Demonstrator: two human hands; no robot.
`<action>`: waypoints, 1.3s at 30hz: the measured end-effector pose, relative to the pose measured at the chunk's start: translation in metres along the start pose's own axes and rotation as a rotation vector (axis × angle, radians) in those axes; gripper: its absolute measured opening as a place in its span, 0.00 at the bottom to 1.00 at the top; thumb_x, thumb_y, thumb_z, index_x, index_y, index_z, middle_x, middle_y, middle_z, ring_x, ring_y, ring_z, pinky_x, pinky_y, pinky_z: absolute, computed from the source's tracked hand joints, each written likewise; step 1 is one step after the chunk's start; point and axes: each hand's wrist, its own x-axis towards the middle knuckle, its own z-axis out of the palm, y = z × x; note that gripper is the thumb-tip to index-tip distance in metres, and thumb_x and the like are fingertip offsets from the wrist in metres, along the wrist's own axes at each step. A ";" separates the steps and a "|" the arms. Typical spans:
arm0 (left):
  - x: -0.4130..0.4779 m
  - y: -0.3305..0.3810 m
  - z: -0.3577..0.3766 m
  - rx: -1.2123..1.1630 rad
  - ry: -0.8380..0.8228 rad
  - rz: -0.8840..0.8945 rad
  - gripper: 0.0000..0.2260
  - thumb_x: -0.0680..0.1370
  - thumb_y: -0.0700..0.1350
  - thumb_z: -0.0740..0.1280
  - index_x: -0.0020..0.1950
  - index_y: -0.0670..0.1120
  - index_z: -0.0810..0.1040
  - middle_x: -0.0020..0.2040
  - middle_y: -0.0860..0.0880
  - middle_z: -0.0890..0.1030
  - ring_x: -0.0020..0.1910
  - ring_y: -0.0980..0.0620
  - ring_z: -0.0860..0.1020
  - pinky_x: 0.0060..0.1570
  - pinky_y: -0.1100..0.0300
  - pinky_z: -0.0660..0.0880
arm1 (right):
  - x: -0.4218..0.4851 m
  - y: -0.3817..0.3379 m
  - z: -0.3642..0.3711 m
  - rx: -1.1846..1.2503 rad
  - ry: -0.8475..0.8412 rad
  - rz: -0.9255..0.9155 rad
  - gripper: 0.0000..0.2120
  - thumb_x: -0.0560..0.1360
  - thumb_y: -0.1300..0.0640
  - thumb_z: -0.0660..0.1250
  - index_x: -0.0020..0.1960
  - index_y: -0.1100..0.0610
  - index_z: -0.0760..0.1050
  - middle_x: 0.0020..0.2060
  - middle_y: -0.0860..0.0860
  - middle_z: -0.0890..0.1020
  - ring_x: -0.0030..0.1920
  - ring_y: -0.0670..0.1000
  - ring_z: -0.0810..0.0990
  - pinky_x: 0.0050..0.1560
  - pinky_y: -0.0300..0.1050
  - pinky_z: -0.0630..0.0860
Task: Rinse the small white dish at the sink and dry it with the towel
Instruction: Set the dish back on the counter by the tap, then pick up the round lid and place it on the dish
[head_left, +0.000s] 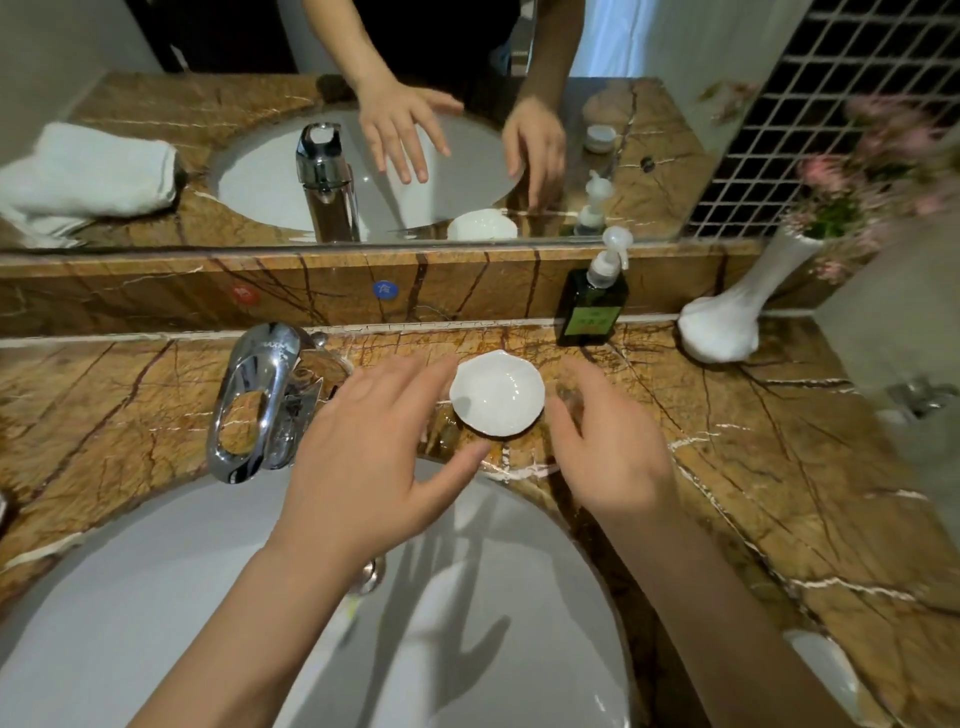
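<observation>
The small white dish (497, 393), scalloped at its rim, rests upright on the brown marble counter (753, 467) just behind the white sink (156, 597). My left hand (374, 462) hovers to its left over the basin's back edge, fingers spread, holding nothing. On the dish's right, my right hand (608, 441) has its fingers apart, the fingertips close to the rim; contact is unclear. A white towel (88, 171) shows only as a reflection in the mirror, folded on the counter. The chrome faucet (260, 400) stands left of the dish, with no water visible.
A dark green pump bottle (592, 306) stands behind the dish against the marble ledge. A white vase (727, 322) with pink flowers sits at the back right. A mirror (363, 130) runs above the ledge. The drain stopper (369, 571) lies partly under my left wrist.
</observation>
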 end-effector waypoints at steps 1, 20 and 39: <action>0.001 0.002 -0.006 0.019 0.001 0.019 0.31 0.74 0.67 0.52 0.72 0.51 0.64 0.70 0.48 0.71 0.70 0.48 0.67 0.67 0.46 0.64 | -0.006 -0.003 -0.010 -0.025 0.026 -0.041 0.23 0.78 0.48 0.57 0.72 0.51 0.62 0.60 0.51 0.79 0.59 0.54 0.77 0.57 0.52 0.75; -0.021 0.036 -0.102 0.144 0.089 0.342 0.32 0.72 0.66 0.52 0.71 0.50 0.67 0.70 0.45 0.71 0.69 0.45 0.67 0.68 0.47 0.62 | -0.125 -0.083 -0.104 -0.291 0.279 -0.094 0.27 0.76 0.43 0.57 0.73 0.50 0.60 0.71 0.50 0.68 0.74 0.52 0.61 0.71 0.54 0.61; -0.024 0.168 0.017 0.047 -0.097 0.561 0.35 0.71 0.70 0.51 0.72 0.52 0.64 0.70 0.45 0.71 0.70 0.45 0.67 0.68 0.46 0.62 | -0.188 0.067 -0.126 -0.250 0.295 0.244 0.27 0.76 0.43 0.57 0.74 0.48 0.59 0.73 0.50 0.66 0.75 0.51 0.59 0.74 0.56 0.57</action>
